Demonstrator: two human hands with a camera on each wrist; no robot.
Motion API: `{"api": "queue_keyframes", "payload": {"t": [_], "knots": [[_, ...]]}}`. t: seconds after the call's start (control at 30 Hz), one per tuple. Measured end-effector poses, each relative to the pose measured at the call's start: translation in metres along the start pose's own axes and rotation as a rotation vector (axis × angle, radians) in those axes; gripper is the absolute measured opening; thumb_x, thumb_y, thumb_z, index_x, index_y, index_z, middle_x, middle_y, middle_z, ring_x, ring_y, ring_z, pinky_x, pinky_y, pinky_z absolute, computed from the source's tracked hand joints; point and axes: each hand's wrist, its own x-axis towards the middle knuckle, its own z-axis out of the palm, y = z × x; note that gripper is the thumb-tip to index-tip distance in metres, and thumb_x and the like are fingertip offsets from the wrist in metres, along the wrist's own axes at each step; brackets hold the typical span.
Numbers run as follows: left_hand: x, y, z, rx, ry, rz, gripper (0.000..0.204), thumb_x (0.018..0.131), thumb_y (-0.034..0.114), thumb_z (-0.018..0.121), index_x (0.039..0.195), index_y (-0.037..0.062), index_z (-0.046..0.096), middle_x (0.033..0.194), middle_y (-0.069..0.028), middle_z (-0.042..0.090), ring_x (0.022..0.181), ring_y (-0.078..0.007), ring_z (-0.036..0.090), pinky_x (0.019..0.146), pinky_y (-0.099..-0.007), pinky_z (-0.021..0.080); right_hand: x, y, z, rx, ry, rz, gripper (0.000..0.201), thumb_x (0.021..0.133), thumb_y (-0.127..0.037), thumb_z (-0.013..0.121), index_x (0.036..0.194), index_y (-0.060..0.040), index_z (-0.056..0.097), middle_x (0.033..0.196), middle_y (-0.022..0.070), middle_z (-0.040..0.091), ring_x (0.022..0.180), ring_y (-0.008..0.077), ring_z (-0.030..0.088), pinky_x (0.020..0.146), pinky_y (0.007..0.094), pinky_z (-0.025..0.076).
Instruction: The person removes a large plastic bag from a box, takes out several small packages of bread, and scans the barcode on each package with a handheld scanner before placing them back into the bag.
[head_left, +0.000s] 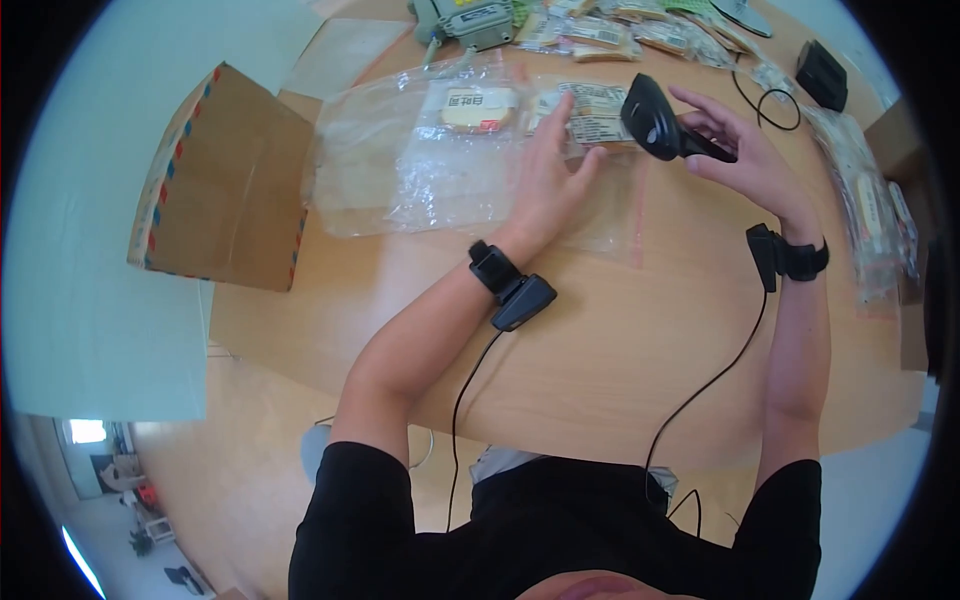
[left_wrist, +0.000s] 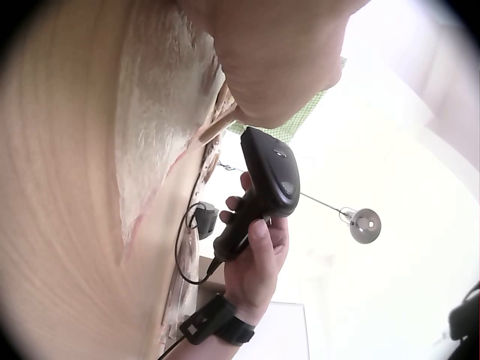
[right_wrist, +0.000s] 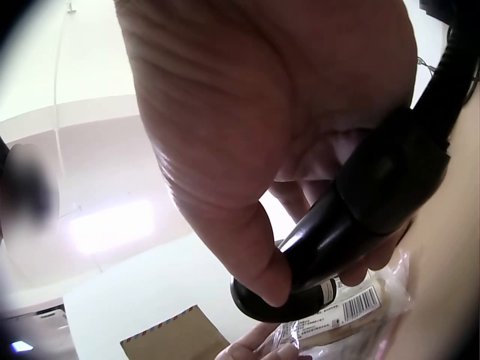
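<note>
My right hand (head_left: 750,155) grips a black handheld barcode scanner (head_left: 650,118) by its handle. In the left wrist view the scanner (left_wrist: 271,169) is held upright, thumb across the grip and a cord running from its base. Its head hangs close over a clear-wrapped package (head_left: 598,112) with printed text. The right wrist view shows a barcode on that package (right_wrist: 360,305). My left hand (head_left: 550,185) lies at the package's left side, index finger extended along its edge and thumb spread below. Another wrapped package (head_left: 478,108), labelled in Chinese, sits to the left on a large clear plastic bag (head_left: 400,180).
An open cardboard box (head_left: 225,185) with a striped edge stands at the left. Several wrapped packages (head_left: 600,35) and a grey-green device (head_left: 465,22) line the back. A black stand (head_left: 822,75) and bagged packages (head_left: 868,215) are at the right.
</note>
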Motion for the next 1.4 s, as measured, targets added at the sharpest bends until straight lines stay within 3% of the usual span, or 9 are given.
{"api": "queue_keyframes", "payload": {"t": [0.17,0.37,0.47,0.63,0.83,0.97,1.17,1.27,1.4], "knots": [[0.001,-0.008,0.002,-0.013,0.013,0.035,0.079,0.096,0.023,0.078,0.161,0.0011,0.041,0.149,-0.0227,0.06,0.121,-0.0323,0.066,0.103,-0.0407,0.054,0.006,0.047,-0.017,-0.172,0.339,0.018,0.083,0.089,-0.012,0.079,0.164,-0.012,0.043,0.127,0.007,0.066,0.111,0.0169,0.065,0.106,0.0337,0.048],[-0.001,0.002,-0.002,0.003,-0.031,-0.026,0.079,0.096,0.022,0.078,0.162,0.0014,0.04,0.151,-0.0228,0.058,0.125,-0.0318,0.065,0.104,-0.0413,0.054,-0.003,0.093,-0.04,-0.208,0.442,0.24,0.09,0.086,-0.012,0.081,0.166,-0.01,0.04,0.13,0.0133,0.063,0.104,0.0192,0.067,0.091,0.032,0.055],[0.001,-0.003,0.0,-0.041,-0.035,-0.011,0.077,0.098,0.018,0.076,0.163,0.0019,0.039,0.154,-0.0215,0.055,0.133,-0.0302,0.061,0.109,-0.0406,0.053,-0.003,0.115,-0.043,-0.251,0.477,0.248,0.093,0.086,-0.009,0.081,0.168,-0.0141,0.037,0.133,0.0112,0.06,0.104,0.0169,0.067,0.095,0.0303,0.054],[0.002,-0.009,0.007,-0.229,-0.034,-0.008,0.074,0.099,0.007,0.073,0.163,0.0021,0.038,0.159,-0.0196,0.051,0.145,-0.0259,0.052,0.117,-0.0381,0.049,-0.003,0.128,-0.043,-0.367,0.52,0.233,0.094,0.086,-0.011,0.084,0.167,-0.0126,0.037,0.138,0.0157,0.059,0.11,0.0198,0.067,0.096,0.0326,0.055],[0.001,-0.003,0.001,-0.066,-0.04,0.1,0.074,0.099,0.002,0.072,0.164,-0.0002,0.037,0.162,-0.0164,0.048,0.139,-0.0187,0.056,0.109,-0.0324,0.052,-0.004,0.123,-0.043,-0.421,0.496,0.232,0.089,0.087,-0.018,0.085,0.164,-0.0099,0.042,0.14,0.0173,0.061,0.12,0.0239,0.063,0.106,0.0365,0.051],[0.002,-0.004,0.001,-0.262,-0.07,0.076,0.072,0.098,0.001,0.073,0.163,-0.0001,0.04,0.163,-0.0143,0.049,0.131,-0.0156,0.06,0.102,-0.0298,0.052,0.007,0.114,-0.043,-0.654,0.691,-0.013,0.082,0.092,-0.043,0.082,0.153,0.0015,0.051,0.133,0.0151,0.069,0.12,0.0255,0.068,0.102,0.0362,0.054],[0.0,0.007,-0.001,-0.276,-0.098,0.137,0.071,0.098,0.002,0.073,0.162,0.0008,0.042,0.162,-0.0145,0.05,0.126,-0.016,0.062,0.099,-0.0295,0.053,0.014,0.039,0.005,0.239,0.299,0.292,0.061,0.101,-0.046,0.073,0.141,-0.0015,0.063,0.117,0.0052,0.074,0.108,0.0146,0.069,0.097,0.0291,0.053],[0.001,0.008,0.0,-0.213,-0.098,0.155,0.072,0.097,0.003,0.074,0.162,0.0027,0.042,0.159,-0.0156,0.052,0.118,-0.017,0.064,0.096,-0.0303,0.054,0.017,0.034,0.023,0.362,0.081,0.287,0.054,0.103,-0.046,0.07,0.138,-0.0051,0.066,0.113,0.0017,0.074,0.098,0.0094,0.068,0.091,0.0273,0.054],[0.0,0.01,0.0,-0.128,-0.075,0.154,0.073,0.096,0.013,0.078,0.16,0.0044,0.045,0.148,-0.0163,0.06,0.102,-0.0196,0.066,0.086,-0.033,0.056,0.017,0.05,0.025,0.511,0.183,0.341,0.038,0.103,-0.039,0.072,0.126,-0.0087,0.071,0.106,-0.0033,0.072,0.094,0.0046,0.066,0.085,0.024,0.054]]}}
